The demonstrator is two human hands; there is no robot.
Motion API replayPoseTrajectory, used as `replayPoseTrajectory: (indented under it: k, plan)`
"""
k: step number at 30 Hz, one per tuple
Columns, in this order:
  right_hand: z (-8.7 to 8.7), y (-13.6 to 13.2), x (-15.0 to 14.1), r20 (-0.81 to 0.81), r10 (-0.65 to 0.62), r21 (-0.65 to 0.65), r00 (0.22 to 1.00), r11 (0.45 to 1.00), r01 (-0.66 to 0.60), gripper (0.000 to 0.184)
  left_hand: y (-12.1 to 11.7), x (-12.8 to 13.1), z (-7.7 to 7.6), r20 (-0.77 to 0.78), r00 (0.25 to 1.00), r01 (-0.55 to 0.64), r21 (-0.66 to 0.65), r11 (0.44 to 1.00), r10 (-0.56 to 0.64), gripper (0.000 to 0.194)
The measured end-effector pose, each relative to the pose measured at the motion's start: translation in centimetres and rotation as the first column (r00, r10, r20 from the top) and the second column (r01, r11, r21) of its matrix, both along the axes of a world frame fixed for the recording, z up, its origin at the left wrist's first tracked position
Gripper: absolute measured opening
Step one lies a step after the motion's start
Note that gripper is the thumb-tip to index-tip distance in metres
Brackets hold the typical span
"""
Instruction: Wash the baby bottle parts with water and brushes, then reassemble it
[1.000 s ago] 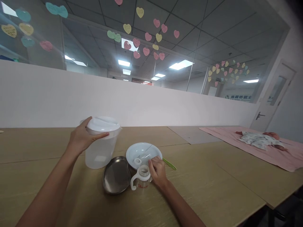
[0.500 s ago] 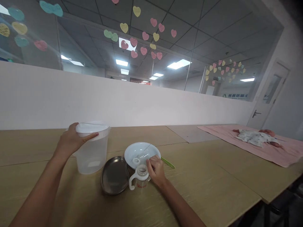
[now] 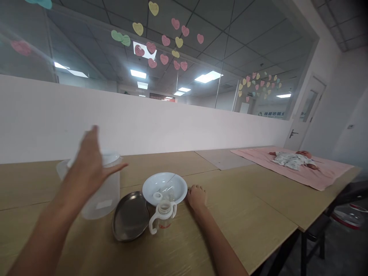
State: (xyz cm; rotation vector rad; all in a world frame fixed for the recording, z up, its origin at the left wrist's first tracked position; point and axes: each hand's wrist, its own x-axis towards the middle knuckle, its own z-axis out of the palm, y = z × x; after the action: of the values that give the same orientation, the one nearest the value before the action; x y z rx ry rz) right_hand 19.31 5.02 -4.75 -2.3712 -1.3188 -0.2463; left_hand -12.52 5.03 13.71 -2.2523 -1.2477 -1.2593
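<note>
My left hand, blurred, is raised in front of a translucent plastic tub with a white top. Its fingers point up and its thumb stretches out to the right. My right hand rests on the table just right of a white bowl, fingers curled; whatever is under them is hidden. Inside the bowl lie a white ring-like piece and clear parts. In front of it stands an uncapped baby bottle with two white handles. A metal kidney dish sits between tub and bottle.
A baby doll in a patterned outfit lies on a pink cloth at the far right of the wooden table. Behind the table runs a white wall with glass above. A dark stool stands beyond the right edge.
My left hand has left the tub's rim and opened upward. My right hand has moved from the bowl to the table, covering where a thin green tool lay. The view has turned right.
</note>
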Motion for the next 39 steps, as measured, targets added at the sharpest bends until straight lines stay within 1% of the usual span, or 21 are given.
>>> replayPoseTrajectory:
  k: [1,2,3,4,5,6,7,8,10,12,14,18,22,24,28,32,34,36,37,39]
  plan:
    - [-0.3,0.1,0.0,0.002,0.008,-0.039,1.0,0.999,-0.008,0.029,-0.5,2.2,-0.1,-0.003,0.997,0.073,-0.028,0.997,-0.073,0.084]
    - [-0.5,0.1,0.0,0.002,0.018,-0.058,1.0,0.998,-0.018,0.029,-0.7,4.4,-0.6,-0.01,0.986,0.167,-0.087,0.982,-0.168,0.07]
    - [-0.7,0.2,0.0,-0.001,0.027,-0.065,1.0,0.998,-0.027,0.028,-0.7,6.4,-1.4,-0.028,0.961,0.265,-0.182,0.947,-0.275,0.055]
    - [-0.8,0.2,0.0,-0.006,0.033,-0.066,0.999,0.997,-0.033,0.028,-0.5,8.3,-2.5,-0.071,0.923,0.343,-0.295,0.892,-0.379,0.043]
    - [-0.8,0.2,0.0,-0.01,0.036,-0.07,0.999,0.997,-0.037,0.028,-0.1,9.9,-3.8,-0.116,0.872,0.396,-0.403,0.825,-0.475,0.038]
    - [-0.8,0.3,0.0,-0.015,0.039,-0.074,0.999,0.997,-0.04,0.028,0.5,11.1,-5.2,-0.146,0.82,0.428,-0.485,0.763,-0.553,0.035]
    - [-0.8,0.3,0.0,-0.021,0.04,-0.076,0.999,0.996,-0.041,0.028,1.1,12.1,-6.4,-0.177,0.789,0.418,-0.546,0.726,-0.588,0.031]
    - [-0.7,0.4,0.0,-0.026,0.042,-0.077,0.999,0.996,-0.043,0.027,1.9,12.9,-7.6,-0.208,0.772,0.392,-0.586,0.709,-0.6,0.029]
    - [-0.6,0.5,-0.1,-0.036,0.046,-0.075,0.998,0.996,-0.049,0.026,3.3,13.7,-9.4,-0.236,0.769,0.331,-0.649,0.685,-0.594,0.023]
    - [-0.5,0.6,-0.3,-0.048,0.052,-0.072,0.997,0.996,-0.055,0.024,4.5,13.9,-10.5,-0.227,0.77,0.299,-0.697,0.651,-0.597,0.018]
    - [-0.5,0.7,-0.3,-0.066,0.054,-0.068,0.996,0.996,-0.058,0.022,5.3,13.9,-11.1,-0.22,0.774,0.278,-0.725,0.63,-0.594,0.017]
    - [-0.7,0.9,-0.1,-0.113,0.045,-0.054,0.993,0.997,-0.052,0.021,5.7,13.6,-11.6,-0.242,0.804,0.214,-0.734,0.644,-0.543,0.024]
    - [-1.1,1.0,0.2,-0.161,0.043,-0.023,0.986,0.999,-0.047,0.022,5.6,13.5,-11.5,-0.268,0.82,0.167,-0.733,0.659,-0.506,0.024]
    - [-1.2,1.1,0.3,-0.182,0.041,0.001,0.983,0.999,-0.042,0.022,5.6,13.4,-11.3,-0.279,0.811,0.171,-0.727,0.665,-0.514,0.027]
    - [-1.3,1.1,0.5,-0.215,0.035,0.064,0.976,0.998,-0.022,0.02,5.8,12.9,-10.8,-0.301,0.798,0.177,-0.711,0.681,-0.521,0.041]
    - [-1.2,1.2,0.8,-0.251,0.013,0.163,0.968,0.986,0.029,0.02,6.1,12.3,-10.6,-0.29,0.794,0.189,-0.718,0.67,-0.535,0.047]
    - [-1.1,1.1,1.0,-0.27,0.008,0.233,0.963,0.971,0.057,0.023,6.4,12.2,-10.5,-0.227,0.804,0.239,-0.723,0.648,-0.55,0.047]
    - [-0.8,0.9,1.1,-0.285,0.006,0.301,0.959,0.95,0.083,0.026,6.7,12.3,-10.4,-0.104,0.834,0.32,-0.708,0.63,-0.541,0.046]
    - [-0.6,0.8,1.0,-0.292,0.007,0.339,0.956,0.936,0.097,0.027,6.8,12.4,-10.3,-0.027,0.857,0.363,-0.679,0.639,-0.515,0.045]
    - [-0.1,0.5,0.7,-0.307,0.033,0.455,0.951,0.883,0.116,0.027,7.0,12.9,-10.1,0.143,0.888,0.436,-0.567,0.699,-0.437,0.045]
